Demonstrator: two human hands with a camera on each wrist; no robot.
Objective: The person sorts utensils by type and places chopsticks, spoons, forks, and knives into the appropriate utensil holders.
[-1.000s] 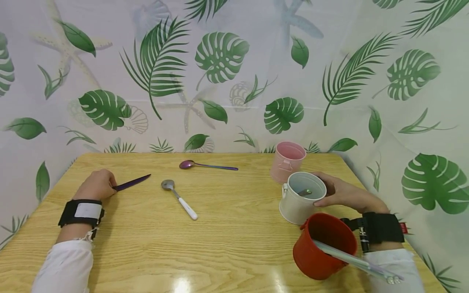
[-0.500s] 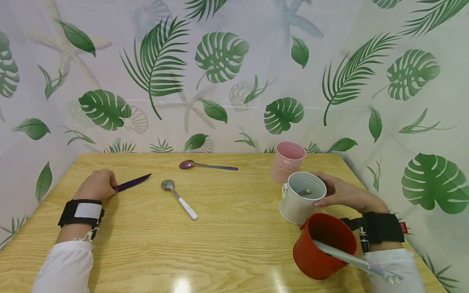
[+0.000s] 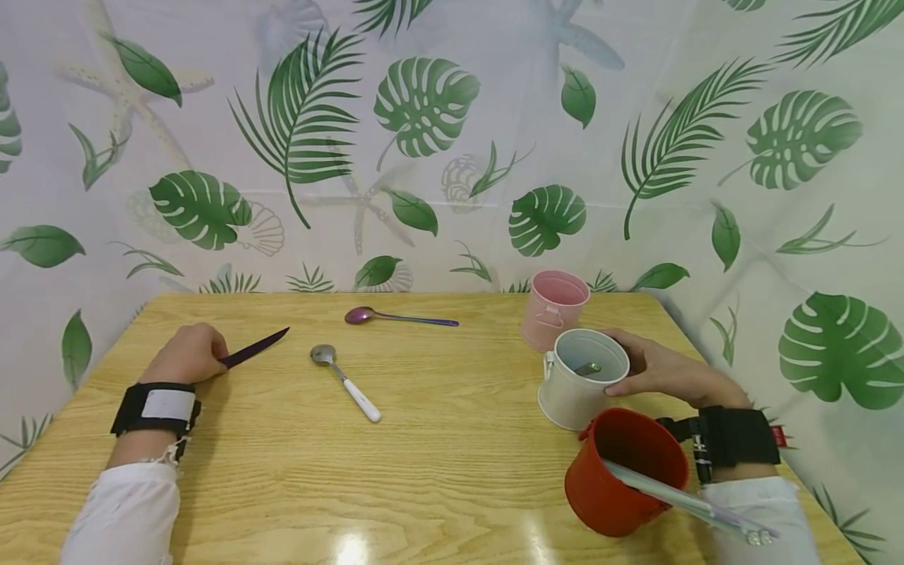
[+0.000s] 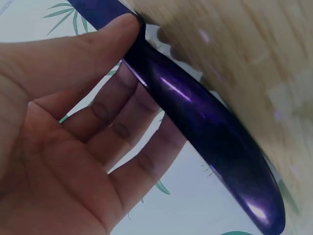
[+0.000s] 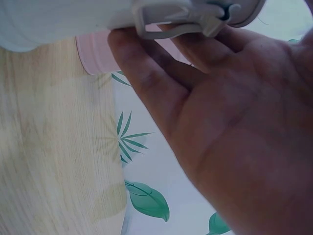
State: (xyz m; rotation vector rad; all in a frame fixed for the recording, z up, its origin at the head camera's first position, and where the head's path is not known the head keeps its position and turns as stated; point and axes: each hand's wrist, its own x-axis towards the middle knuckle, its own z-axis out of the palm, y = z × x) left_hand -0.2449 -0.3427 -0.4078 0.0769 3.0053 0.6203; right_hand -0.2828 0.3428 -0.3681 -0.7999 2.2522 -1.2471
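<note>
At the table's left, my left hand [image 3: 182,355] pinches a dark purple table knife [image 3: 256,348]. The left wrist view shows the thumb on top of the knife [image 4: 210,127] and fingers beneath, with the broad glossy handle end pointing away from the palm. On the right side, my right hand [image 3: 657,372] grips a small white bucket [image 3: 568,402], thumb at the near rim and fingers behind. A metal utensil [image 3: 588,369] lies inside that bucket. In the right wrist view, fingers touch the white bucket [image 5: 63,22] beside its handle bracket.
A pink bucket [image 3: 542,333] stands behind the white one. A red bucket [image 3: 596,502] in front holds pale shiny sticks [image 3: 671,496] leaning over my right forearm. A white-handled spoon [image 3: 362,400] and a purple spoon [image 3: 417,319] lie mid-table. Leaf-patterned cloth [image 3: 438,188] backs the table.
The knife's tip has tilted slightly upward in the left hand. The right hand and the buckets have stayed in place; the head view shifts very slightly.
</note>
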